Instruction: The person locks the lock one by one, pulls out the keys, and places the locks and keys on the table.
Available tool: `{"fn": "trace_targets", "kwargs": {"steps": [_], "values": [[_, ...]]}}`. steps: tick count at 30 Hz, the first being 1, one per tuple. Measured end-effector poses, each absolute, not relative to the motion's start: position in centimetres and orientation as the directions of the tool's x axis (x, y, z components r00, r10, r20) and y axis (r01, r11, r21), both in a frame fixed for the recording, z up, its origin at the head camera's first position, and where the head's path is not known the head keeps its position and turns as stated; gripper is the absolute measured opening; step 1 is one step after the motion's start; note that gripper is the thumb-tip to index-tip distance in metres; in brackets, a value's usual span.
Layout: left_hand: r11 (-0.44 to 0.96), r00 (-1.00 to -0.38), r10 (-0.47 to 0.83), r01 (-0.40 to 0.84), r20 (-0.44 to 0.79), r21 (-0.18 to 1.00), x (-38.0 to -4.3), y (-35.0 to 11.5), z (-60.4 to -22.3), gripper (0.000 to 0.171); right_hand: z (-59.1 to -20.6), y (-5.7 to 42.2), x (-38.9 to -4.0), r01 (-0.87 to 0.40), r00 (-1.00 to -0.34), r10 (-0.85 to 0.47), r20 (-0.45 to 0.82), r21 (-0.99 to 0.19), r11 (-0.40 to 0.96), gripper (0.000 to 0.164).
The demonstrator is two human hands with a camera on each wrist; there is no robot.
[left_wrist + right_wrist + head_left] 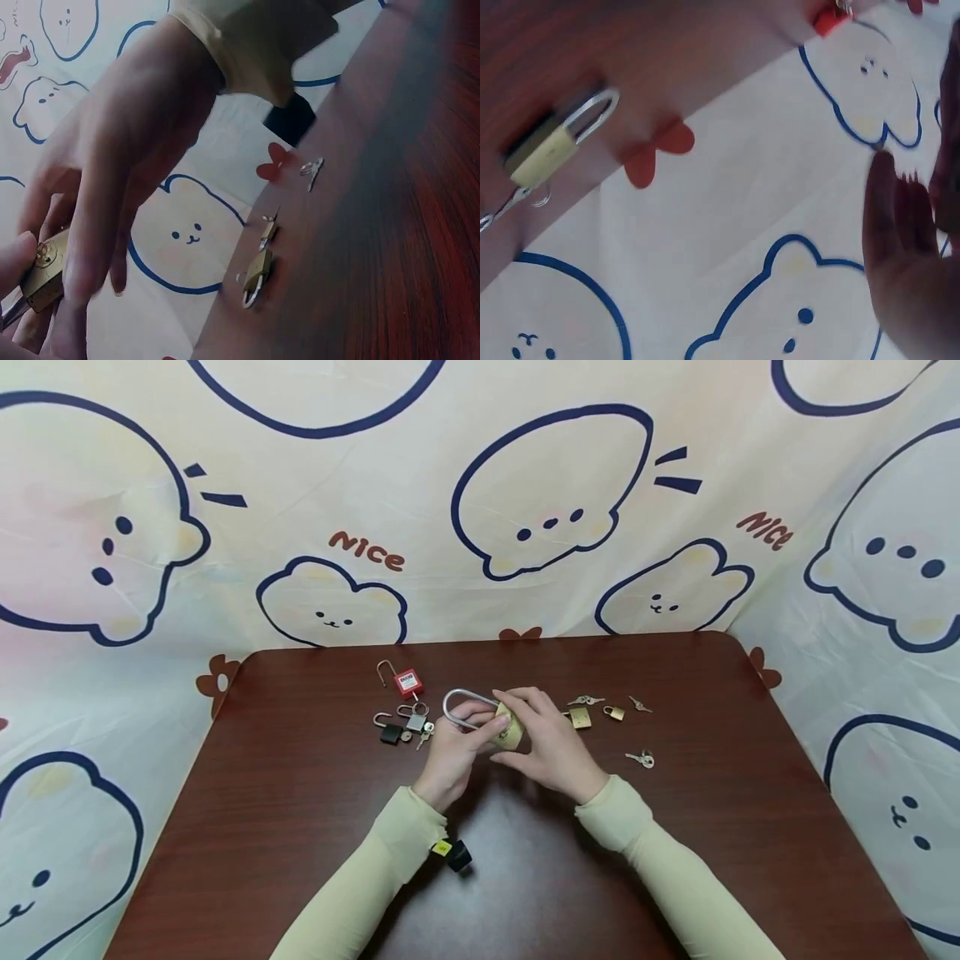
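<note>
Head view, clock directions read from the large brass padlock (510,732). Red padlock (408,682), white label, at 10 o'clock; black padlock (390,734) at 9 o'clock; grey padlock (417,723) likewise at 9, nearer, small keys beside it. Medium brass padlock (580,718) at 3 o'clock, its shackle partly hidden by the right hand (549,745); small brass padlock (613,713) at 3, farther out. Silver keys in three lots: one between 2 and 3 o'clock, one at 3, one between 3 and 4. Black device (458,857), yellow label, beside the left cuff at 7 o'clock.

Table (300,777): dark red-brown, glossy toward 6 o'clock. Patterned cloth (435,602) beyond and to both sides: pale ground, blue animal outlines, "NICE" lettering.

Large brass padlock: raised between both hands, over the far half of the table; long silver shackle toward 10 o'clock, partly covered by fingers. Left hand (452,753): thumb across the body, fingers clamped on this padlock. Right hand: fingers reaching to the padlock's upper edge, thumb apart from them below. Forearms in pale yellow sleeves (360,885), entering from 7 and 5 o'clock
</note>
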State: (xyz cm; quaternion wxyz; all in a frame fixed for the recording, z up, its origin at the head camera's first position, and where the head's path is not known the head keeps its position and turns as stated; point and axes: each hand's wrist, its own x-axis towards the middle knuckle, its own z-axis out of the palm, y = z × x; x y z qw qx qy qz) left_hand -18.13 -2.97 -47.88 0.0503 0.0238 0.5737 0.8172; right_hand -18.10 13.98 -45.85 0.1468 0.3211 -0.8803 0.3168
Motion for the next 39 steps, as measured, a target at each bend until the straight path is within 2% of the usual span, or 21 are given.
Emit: {"fn": "trace_targets", "kwargs": {"steps": [6,12,18,25,29,33,39], "values": [[-0.304,-0.988,0.156,-0.058,-0.01,0.951,-18.1,-3.4,-47.8,0.022,-46.0,13.1,-17.7,-0.676,-0.717,-0.423,0.555,-0.404,0.616,0.075],[-0.293,-0.986,0.168,-0.053,-0.003,0.955,-18.3,-3.6,-47.5,0.029,-46.0,13.4,-17.9,-0.669,-0.717,-0.443,0.538,-0.351,0.655,0.066],[-0.302,-0.968,0.245,-0.026,0.052,0.953,-18.7,-4.8,-46.7,0.042,-46.1,14.8,-18.3,-0.643,-0.754,-0.45,0.478,-0.399,0.654,0.062],[-0.242,-0.94,0.337,-0.032,0.053,0.97,-19.5,-5.3,-46.3,0.037,-46.2,17.7,-18.6,-0.625,-0.776,-0.465,0.426,-0.414,0.663,0.063],[-0.235,-0.934,0.351,-0.023,0.063,0.972,-19.6,-4.0,-47.1,0.035,-46.2,19.8,-18.6,-0.623,-0.777,-0.455,0.436,-0.426,0.656,0.064],[-0.273,-0.929,0.365,-0.041,0.065,0.961,-19.5,-1.9,-47.7,0.034,-46.0,22.3,-18.7,-0.58,-0.812,-0.403,0.422,-0.509,0.636,0.064],[-0.24,-0.875,0.484,-0.107,0.023,0.965,-19.4,1.2,-47.9,0.043,-46.0,26.6,-18.7,-0.472,-0.881,-0.36,0.308,-0.628,0.619,0.064]]}}
